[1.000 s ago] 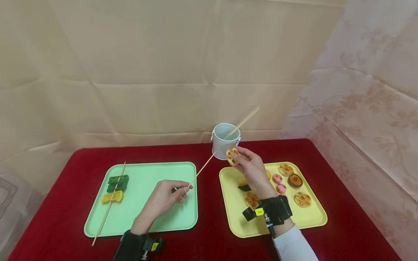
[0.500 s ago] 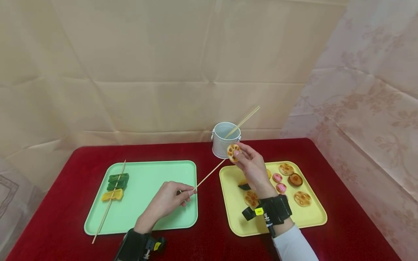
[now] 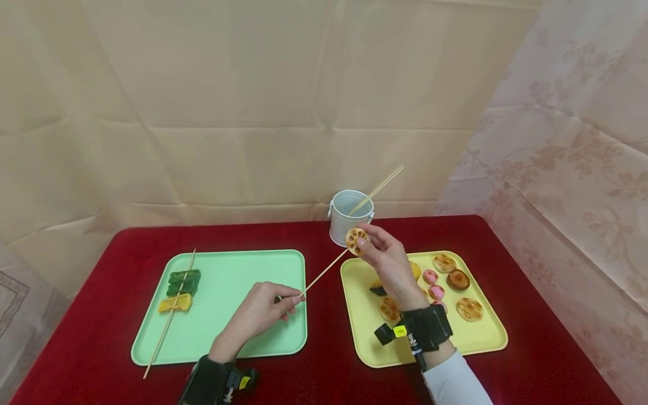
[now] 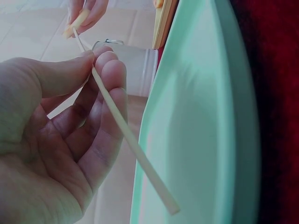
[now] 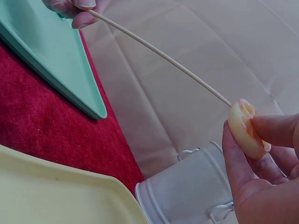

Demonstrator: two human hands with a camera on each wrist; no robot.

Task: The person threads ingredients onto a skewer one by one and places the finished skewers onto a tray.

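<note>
My left hand (image 3: pixel 263 312) pinches a thin wooden skewer (image 4: pixel 126 128) between thumb and fingers, over the right side of the green tray (image 3: pixel 243 267). Its far end slants up to the right. In my right hand (image 3: pixel 390 261), thumb and fingers pinch a browned lotus root slice (image 5: pixel 244 130) by its edge. The skewer's tip meets the face of the slice in the right wrist view. On the green tray's left side lies another skewer (image 3: pixel 163 340) bearing green pieces (image 3: pixel 183 282) and a yellow piece (image 3: pixel 174 304).
A yellow tray (image 3: pixel 364 337) at the right holds more lotus root slices (image 3: pixel 469 309), a brown round piece (image 3: pixel 458 279) and pink pieces (image 3: pixel 436 292). Behind my right hand stands a white bucket (image 3: pixel 340 228) with skewers (image 3: pixel 377 190) leaning in it. Red cloth (image 3: pixel 324 332) covers the table.
The left hand has moved slightly right with the skewer, bringing its tip to the lotus root slice. The right hand has shifted the slice a little up, then back down left onto the tip.
</note>
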